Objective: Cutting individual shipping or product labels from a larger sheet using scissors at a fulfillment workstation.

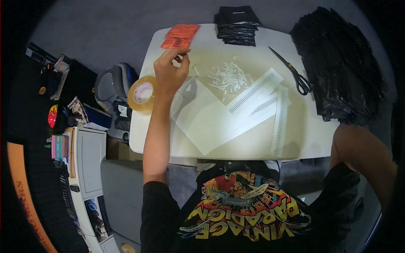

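Note:
My left hand [172,69] hovers over the far left of the white table, its fingers curled and the thumb drawn in toward them. Whatever the fingertips hold, if anything, is too small to make out. Just beyond the fingers lie orange plastic packets [180,36]. A wide roll of clear tape [142,94] rests by my left wrist. Small cut white paper strips [230,76] form a loose heap to the right of the hand. My right arm [358,145] bends away at the right edge, and its hand is out of the picture.
White paper sheets [206,122] and printed strips [280,122] cover the table's near middle. Black-handled scissors [295,75] lie open at the right. A stack of black plastic bags [237,26] sits at the far edge; a large black bag pile [337,63] stands beyond the right edge.

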A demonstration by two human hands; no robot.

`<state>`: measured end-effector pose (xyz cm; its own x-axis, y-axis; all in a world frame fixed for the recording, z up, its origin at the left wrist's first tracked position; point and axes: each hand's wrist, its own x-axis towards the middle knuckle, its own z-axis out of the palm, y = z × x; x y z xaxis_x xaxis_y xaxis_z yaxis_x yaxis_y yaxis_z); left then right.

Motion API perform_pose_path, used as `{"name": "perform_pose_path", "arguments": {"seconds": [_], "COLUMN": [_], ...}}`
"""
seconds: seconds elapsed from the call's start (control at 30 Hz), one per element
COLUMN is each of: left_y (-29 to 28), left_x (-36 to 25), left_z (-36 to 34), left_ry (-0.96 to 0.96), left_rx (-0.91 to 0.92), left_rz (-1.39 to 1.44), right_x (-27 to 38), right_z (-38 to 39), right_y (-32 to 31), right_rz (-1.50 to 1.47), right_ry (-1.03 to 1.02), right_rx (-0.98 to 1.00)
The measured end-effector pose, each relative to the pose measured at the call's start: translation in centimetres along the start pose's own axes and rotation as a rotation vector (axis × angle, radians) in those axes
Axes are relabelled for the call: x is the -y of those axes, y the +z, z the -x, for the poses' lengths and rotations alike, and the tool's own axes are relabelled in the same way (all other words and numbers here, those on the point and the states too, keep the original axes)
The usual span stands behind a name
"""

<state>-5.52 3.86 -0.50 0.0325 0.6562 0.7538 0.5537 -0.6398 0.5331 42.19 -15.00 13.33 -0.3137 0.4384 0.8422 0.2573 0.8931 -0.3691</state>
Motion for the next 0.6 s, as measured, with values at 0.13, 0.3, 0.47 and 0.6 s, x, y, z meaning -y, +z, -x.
{"name": "perform_pose_path", "arguments": {"seconds": [0.13, 0.3, 0.47, 0.6], "left_y": [-0.4, -1.6, -6.8, -9.7], "left_x": [1.5, 0.2, -0.7, -1.0], "left_z": [0.5, -1.3, -0.4, 2.7], "left_ry": [0.002, 0.068, -0.197, -0.37], "left_rx": [-0.035, -0.145, -0.117, 0.063], "left_rz": [0.009, 0.011, -0.171, -0.369], "right_x": [1.6, -1.0, 4.2, 2.8], "right_z": [6.8, 0.8, -5.7, -4.2], "right_y": [-9.6, -4.0, 5.5, 3.0], "right_rz": [-0.017, -0.06, -0.116, -0.175], "right_ry": [0.045, 0.113, 0.138, 0.212], "right_rx": [-0.065, -0.178, -0.213, -0.29]}}
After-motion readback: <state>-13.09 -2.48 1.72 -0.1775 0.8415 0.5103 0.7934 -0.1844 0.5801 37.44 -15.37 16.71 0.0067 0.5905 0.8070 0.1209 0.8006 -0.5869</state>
